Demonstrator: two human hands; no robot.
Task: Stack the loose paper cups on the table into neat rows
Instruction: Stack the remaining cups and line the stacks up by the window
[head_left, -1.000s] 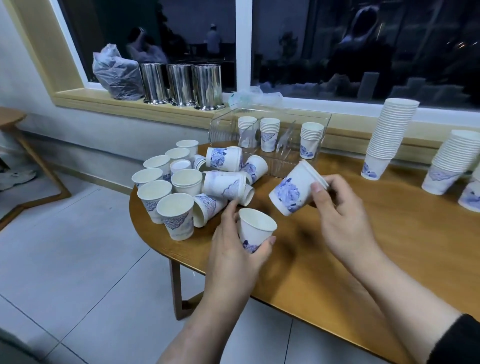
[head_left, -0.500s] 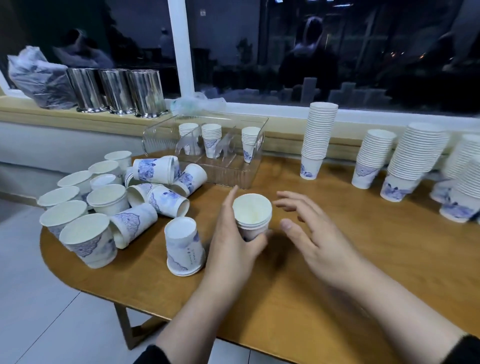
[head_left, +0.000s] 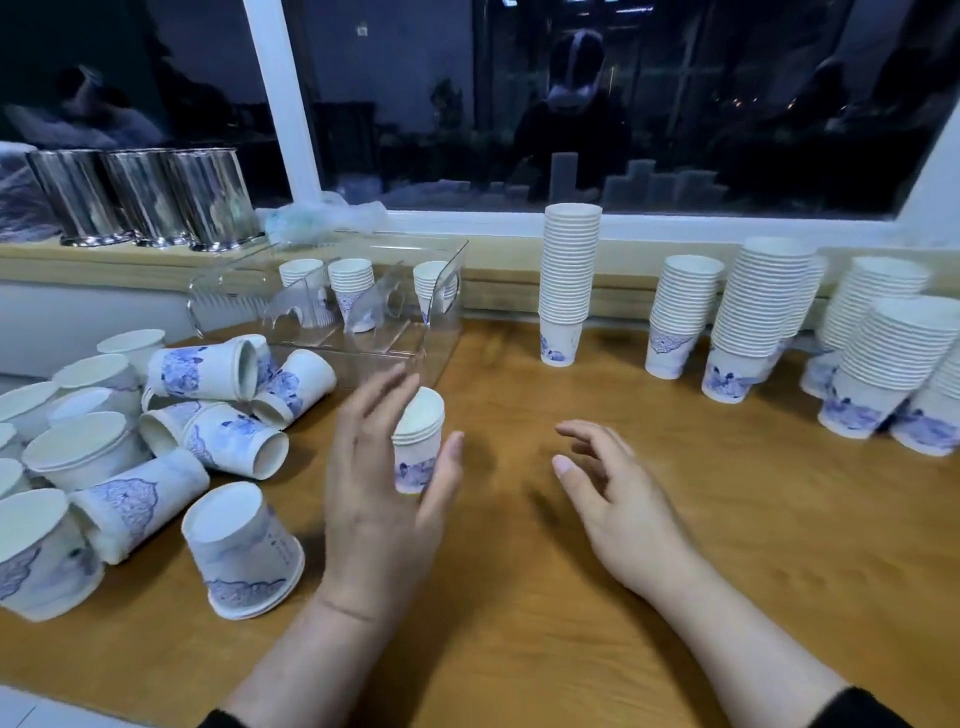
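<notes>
A wooden table (head_left: 519, 597) is seen from above, with two bare hands held over it. In the middle, a short stack of nested paper cups (head_left: 418, 441) stands upright on the table, rim up (about four rims can be counted, though blur makes this uncertain). The left hand (head_left: 382, 499) is spread wide around this stack, fingers straight and apart, the thumb just beside the stack's right side; whether skin touches paper cannot be told. The right hand (head_left: 618, 493) hovers well apart to the right, fingers relaxed and slightly bent, holding nothing.

To the left lies a heap of loose cups (head_left: 156, 426), white with blue print: roughly fifteen are visible, some upright, about six tipped on their sides, and one upside-down cup (head_left: 244, 551) nearest the left wrist.

Behind the heap, a clear plastic organiser (head_left: 363, 343) is seen, holding three short stacks of cups. Along the far right edge of the table, at least six tall finished stacks (head_left: 569, 280) are lined up; the rightmost ones overlap, so the count is not certain.

On the windowsill (head_left: 130, 260), three shiny metal canisters (head_left: 145, 197) stand side by side, in front of a dark window (head_left: 623, 104).
</notes>
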